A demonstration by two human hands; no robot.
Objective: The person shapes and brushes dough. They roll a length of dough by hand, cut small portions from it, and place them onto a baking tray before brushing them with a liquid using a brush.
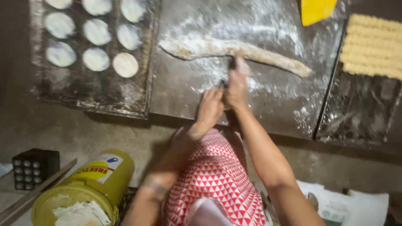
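From up here the biggest thing in my view is the dark floured work board (188, 96) filling the centre of the frame, with a long rope of dough (234, 50) lying across its upper middle, thick end toward the left, tapering toward the right. To the upper left sits a black tray (83, 94) carrying flat white dough rounds (96, 59) in rows, and at the upper right a second tray (360, 109) holds a block of ridged yellow strips (372, 46). A yellow scraper (316, 9) pokes in at the top edge. Down at the lower left there's a yellow bucket (83, 188) stuffed with crumpled paper. Now the hands: my right hand (237, 86) is curled round a dark blade (231, 63), its tip pressed right at the rope, just about mid-length. My left hand (210, 108) sits just beside it, below and to the left, fingers bunched narrow; I can't tell whether they pinch a piece of dough or just rest on the board, it's too blurred. I'd judge this is the cutting step, portioning the rope into pieces. The next stroke calls for a clean downward press through the dough, with the left fingers kept off the blade line.
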